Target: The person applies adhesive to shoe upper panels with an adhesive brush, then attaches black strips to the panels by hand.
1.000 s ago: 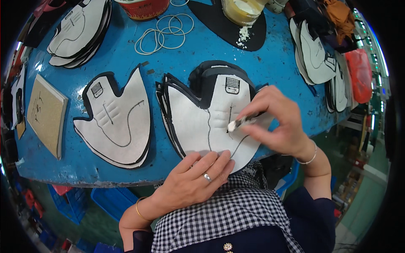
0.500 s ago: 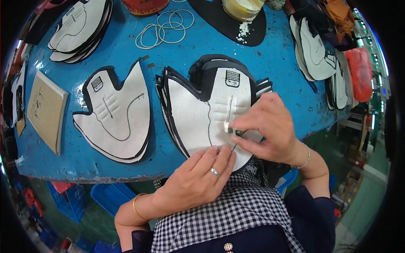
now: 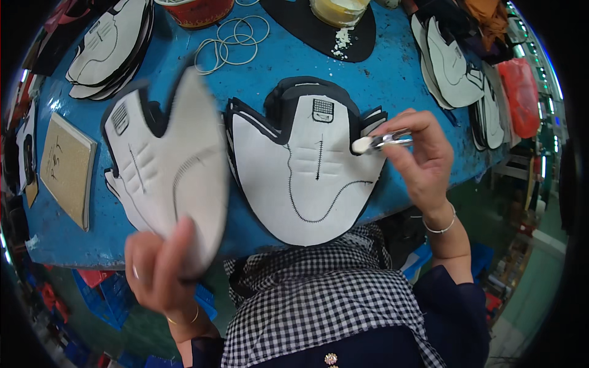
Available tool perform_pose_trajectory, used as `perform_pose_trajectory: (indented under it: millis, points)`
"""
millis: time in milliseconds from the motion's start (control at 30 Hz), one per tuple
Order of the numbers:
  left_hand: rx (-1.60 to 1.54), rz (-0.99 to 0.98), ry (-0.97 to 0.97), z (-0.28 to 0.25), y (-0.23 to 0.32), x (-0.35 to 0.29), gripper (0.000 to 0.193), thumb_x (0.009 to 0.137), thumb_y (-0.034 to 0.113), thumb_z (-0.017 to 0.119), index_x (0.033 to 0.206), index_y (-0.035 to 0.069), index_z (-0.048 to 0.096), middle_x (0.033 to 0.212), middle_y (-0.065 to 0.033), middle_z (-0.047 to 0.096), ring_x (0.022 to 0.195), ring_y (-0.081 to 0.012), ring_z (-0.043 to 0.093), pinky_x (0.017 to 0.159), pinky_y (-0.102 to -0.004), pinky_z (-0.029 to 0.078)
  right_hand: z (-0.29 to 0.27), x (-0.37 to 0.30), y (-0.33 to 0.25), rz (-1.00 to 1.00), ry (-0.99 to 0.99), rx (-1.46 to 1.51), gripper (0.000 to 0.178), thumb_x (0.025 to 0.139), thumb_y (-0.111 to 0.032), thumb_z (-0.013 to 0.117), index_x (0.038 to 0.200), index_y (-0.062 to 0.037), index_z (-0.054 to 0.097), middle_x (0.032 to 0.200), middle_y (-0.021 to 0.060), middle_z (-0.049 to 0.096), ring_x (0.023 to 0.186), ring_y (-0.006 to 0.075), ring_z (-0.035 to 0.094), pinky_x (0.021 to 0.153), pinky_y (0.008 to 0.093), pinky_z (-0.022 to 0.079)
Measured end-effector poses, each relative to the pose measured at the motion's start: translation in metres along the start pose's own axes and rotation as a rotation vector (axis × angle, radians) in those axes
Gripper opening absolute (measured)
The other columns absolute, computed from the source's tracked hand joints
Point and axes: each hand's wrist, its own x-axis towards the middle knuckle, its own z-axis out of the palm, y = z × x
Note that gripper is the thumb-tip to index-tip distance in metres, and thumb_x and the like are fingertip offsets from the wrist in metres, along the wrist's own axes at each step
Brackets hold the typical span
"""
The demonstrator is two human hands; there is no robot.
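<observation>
My left hand [image 3: 156, 264] pinches the lower end of a white shoe upper piece [image 3: 199, 141] with black edging and dark stitch lines. That piece is tilted up and blurred by motion. Part of another white piece [image 3: 121, 199] shows under it. In front of me lies a stack of similar shoe upper pieces [image 3: 331, 199], the top one with its white side up. My right hand [image 3: 426, 162] grips a shiny metal clip [image 3: 396, 138] with a white chalk-like lump [image 3: 362, 145] at its end, over the right edge of the stack.
On the blue table [image 3: 245, 76] lie rubber rings [image 3: 236, 42], a gold notebook [image 3: 70, 168] and a black flat piece [image 3: 307, 27] with white crumbs. A tub of white stuff [image 3: 339, 11] and a red bowl [image 3: 199, 13] stand behind. More upper stacks [image 3: 110, 49] lie at both sides.
My left hand has left the middle stack and lifted the piece at the left. My right hand has moved up and right with the clip, uncovering the top piece's stitching.
</observation>
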Motion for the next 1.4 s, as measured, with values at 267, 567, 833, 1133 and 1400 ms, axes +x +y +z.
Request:
perform_pose_trajectory:
  millis: [267,567,833,1133,1400]
  points:
    - [-0.445,0.33,-0.42,0.053,0.046,0.008,0.052,0.07,0.032,0.085,0.117,0.014,0.072,0.127,-0.004,0.064,0.106,-0.0225,0.063,0.087,-0.0384,0.049,0.038,0.008,-0.01,-0.233,-0.2,-0.296,0.022,0.074,-0.011,0.084,0.092,-0.0085,0.071,0.082,0.0022,0.067,0.075,0.019,0.061,0.074,0.0323,0.044]
    - [-0.356,0.419,-0.426,0.061,0.055,0.01,0.046,0.074,0.025,0.08,0.114,0.006,0.072,0.12,-0.005,0.064,0.103,-0.021,0.061,0.085,-0.0355,0.05,0.037,0.032,0.002,-0.489,0.012,-0.625,0.026,0.071,-0.014,0.085,0.091,-0.01,0.069,0.08,-0.0002,0.066,0.074,0.0204,0.06,0.076,0.0365,0.043]
    - [-0.349,0.459,-0.45,0.059,0.065,0.026,0.039,0.079,0.009,0.066,0.118,0.006,0.07,0.108,-0.0104,0.064,0.091,-0.0218,0.064,0.075,-0.0331,0.052,0.021,0.025,-0.012,-0.353,-0.139,-0.375,0.025,0.072,-0.008,0.082,0.094,-0.0088,0.07,0.084,-0.0005,0.067,0.074,0.0153,0.06,0.074,0.0314,0.046]
    - [-0.373,0.462,-0.327,0.049,0.06,0.039,0.033,0.078,0.009,0.064,0.109,0.004,0.073,0.079,-0.001,0.056,0.071,-0.0152,0.057,0.067,-0.0285,0.05,-0.05,0.179,0.101,-0.083,0.271,-0.444,0.018,0.095,-0.017,0.071,0.108,-0.0045,0.07,0.094,-0.0021,0.065,0.088,0.0049,0.058,0.082,0.0207,0.046]
    - [0.122,0.17,0.334,-0.003,-0.003,0.022,0.029,0.069,-0.008,0.074,0.097,-0.003,0.071,0.071,-0.0139,0.06,0.065,-0.029,0.059,0.058,-0.038,0.047,-0.044,0.195,0.1,-0.217,0.26,-0.689,0.023,0.083,-0.018,0.081,0.094,-0.0008,0.071,0.089,0.0063,0.065,0.079,0.0148,0.062,0.072,0.0282,0.05]
